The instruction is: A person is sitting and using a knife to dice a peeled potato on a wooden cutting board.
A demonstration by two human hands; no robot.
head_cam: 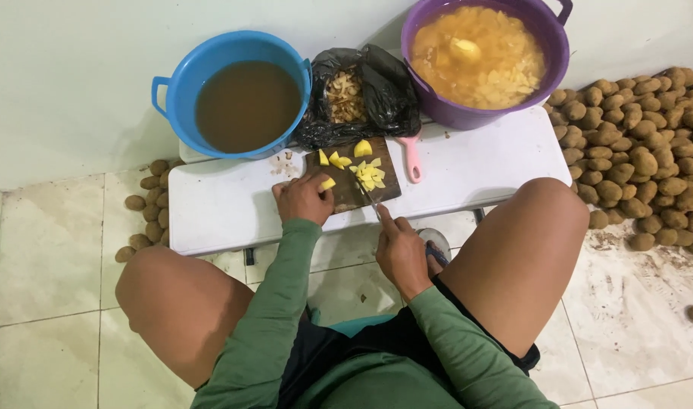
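**Potato on the board**

The left hand (305, 198) pins a peeled potato piece (327, 184) at the near edge of the wooden cutting board (354, 193), fingers curled over it. The right hand (399, 250) is clenched on a knife (367, 198). Wet and firm, that piece looks slippery; best gripped across its flat sides.

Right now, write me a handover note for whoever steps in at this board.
Left hand pins a potato piece on the cutting board.
Right hand grips the knife, blade down by the cut pieces.
Done: the purple tub holds many cut pieces in water; peels are in the black bag.
Left: a big heap of unpeeled potatoes on the floor to the right, a few more to the left.
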